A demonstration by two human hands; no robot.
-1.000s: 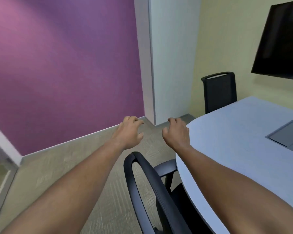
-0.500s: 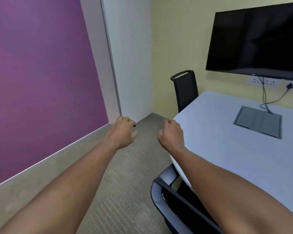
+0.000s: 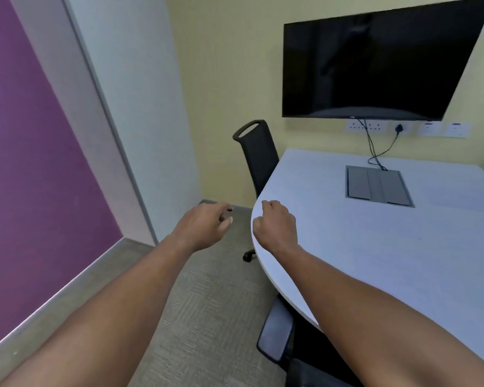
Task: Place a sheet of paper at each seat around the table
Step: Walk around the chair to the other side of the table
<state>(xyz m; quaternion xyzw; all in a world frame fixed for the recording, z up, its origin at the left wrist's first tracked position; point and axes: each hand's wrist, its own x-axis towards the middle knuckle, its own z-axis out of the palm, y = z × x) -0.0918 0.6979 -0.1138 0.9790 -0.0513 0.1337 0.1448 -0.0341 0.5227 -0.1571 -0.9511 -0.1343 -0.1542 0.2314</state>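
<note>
- Reaching out at 12 o'clock, my left hand point(image 3: 204, 226) hangs over the ribbed grey carpet point(image 3: 207, 311), fingers loosely curled around nothing.
- My right hand point(image 3: 275, 226) hovers at the rounded rim of the smooth pale table point(image 3: 375, 247), fingers curled under; I see nothing in them.
- No sheet of paper shows anywhere I can see.
- A black mesh-backed chair point(image 3: 259, 155) stands at 12 o'clock.
- A flat grey hatch point(image 3: 377, 185) is set into the tabletop at 1 o'clock.
</note>
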